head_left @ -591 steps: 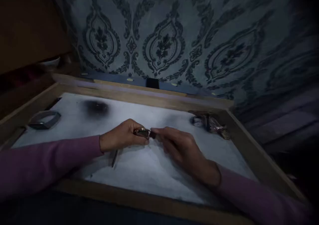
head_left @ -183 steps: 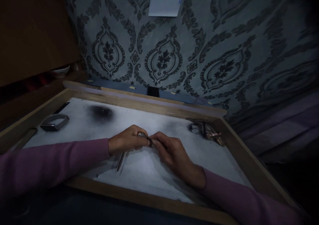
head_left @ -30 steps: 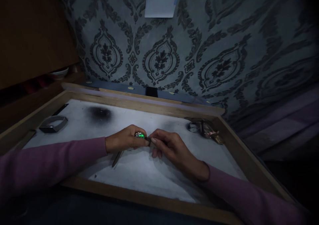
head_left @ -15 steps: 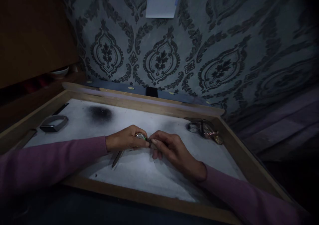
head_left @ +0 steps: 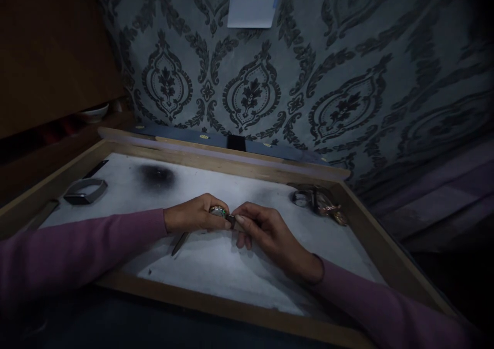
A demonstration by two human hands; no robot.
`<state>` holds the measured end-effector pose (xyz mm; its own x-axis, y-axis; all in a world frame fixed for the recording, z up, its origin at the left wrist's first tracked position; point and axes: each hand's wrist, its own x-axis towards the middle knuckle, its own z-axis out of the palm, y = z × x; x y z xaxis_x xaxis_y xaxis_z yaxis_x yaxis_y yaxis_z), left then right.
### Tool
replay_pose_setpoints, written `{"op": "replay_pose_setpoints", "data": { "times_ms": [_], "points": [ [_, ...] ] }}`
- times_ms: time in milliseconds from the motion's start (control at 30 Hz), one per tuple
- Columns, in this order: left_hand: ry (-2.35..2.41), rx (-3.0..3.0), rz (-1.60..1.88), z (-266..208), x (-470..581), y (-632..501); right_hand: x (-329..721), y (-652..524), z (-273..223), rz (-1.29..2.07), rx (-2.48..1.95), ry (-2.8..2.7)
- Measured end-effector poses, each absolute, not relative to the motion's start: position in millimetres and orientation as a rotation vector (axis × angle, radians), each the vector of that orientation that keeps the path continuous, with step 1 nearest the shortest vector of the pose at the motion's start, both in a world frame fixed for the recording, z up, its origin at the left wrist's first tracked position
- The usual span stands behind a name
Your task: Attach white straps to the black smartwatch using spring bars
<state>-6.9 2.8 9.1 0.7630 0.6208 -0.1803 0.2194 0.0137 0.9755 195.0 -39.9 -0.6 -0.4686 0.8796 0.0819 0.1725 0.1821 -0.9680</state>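
While working inside a wooden tray [head_left: 216, 298], closing the right hand [head_left: 270, 231] to a narrow pinch at four o'clock, curling the left hand [head_left: 194, 215] nearly closed at nine. Showing a jumble of watches [head_left: 326, 205] at three, a grey watch [head_left: 79, 199] farther out at nine, a thin strip [head_left: 180, 243] at eight. Gripping the round watch [head_left: 218, 211] at centre, left-handed; pinching a small dark piece [head_left: 231, 221], possibly strap, right-handed. Probably doing best by bracing the watch firmly, lining up the piece, avoiding twisting.

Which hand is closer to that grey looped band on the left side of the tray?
Left. The left hand is to the right of the grey looped band, apart from it; the right hand is farther right, beyond the left hand.
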Motion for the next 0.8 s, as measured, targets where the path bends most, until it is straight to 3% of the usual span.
{"op": "replay_pose_setpoints", "data": {
  "times_ms": [800],
  "points": [
    [0.667, 1.525, 0.365, 8.4, -7.3, 3.9, 195.3, -41.1, 0.6, 1.179, -1.013, -1.886]
  ]
}}
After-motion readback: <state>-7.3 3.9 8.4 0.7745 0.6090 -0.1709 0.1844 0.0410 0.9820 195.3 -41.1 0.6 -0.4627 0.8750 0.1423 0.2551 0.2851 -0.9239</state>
